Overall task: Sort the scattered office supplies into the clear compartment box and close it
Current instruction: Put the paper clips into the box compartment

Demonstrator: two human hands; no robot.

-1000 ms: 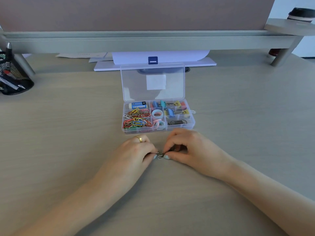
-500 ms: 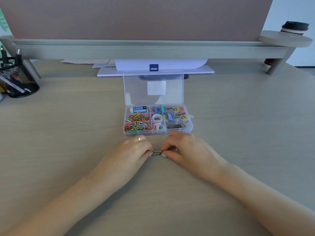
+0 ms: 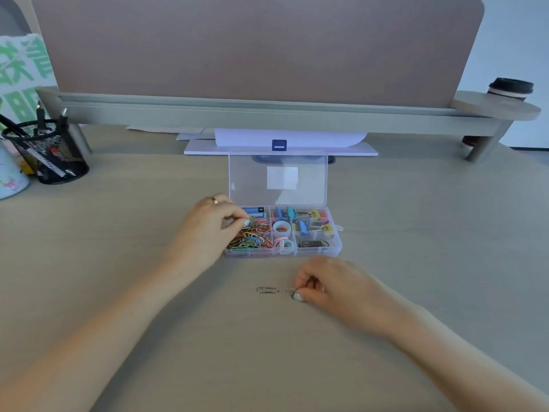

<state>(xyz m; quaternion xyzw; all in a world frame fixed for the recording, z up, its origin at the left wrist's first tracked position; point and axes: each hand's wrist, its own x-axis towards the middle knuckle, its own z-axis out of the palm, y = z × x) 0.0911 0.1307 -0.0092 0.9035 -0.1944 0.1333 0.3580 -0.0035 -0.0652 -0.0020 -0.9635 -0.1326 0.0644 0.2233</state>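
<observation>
The clear compartment box [image 3: 338, 246] sits mid-desk with its lid [image 3: 277, 178] standing open. Its left compartment is full of coloured paper clips [image 3: 252, 239]; other cells hold tape rings, binder clips and a dark item. My left hand [image 3: 208, 230] reaches over the left compartment, fingertips pinched on a small metal clip above the pile. My right hand [image 3: 323, 285] rests on the desk in front of the box, fingers pinched on a silver paper clip [image 3: 290, 290]. Another silver paper clip [image 3: 267, 290] lies loose just to its left.
A black mesh pen holder [image 3: 49, 154] stands at the far left beside a pale cup. A raised shelf [image 3: 267, 114] with a partition panel runs along the back, a lidded cup [image 3: 509, 89] on its right end. White papers [image 3: 282, 142] lie behind the box.
Both hands were together pinching clips in front of the box. My left hand has moved up to the paper clip compartment with one clip; a silver clip now lies free on the desk.
</observation>
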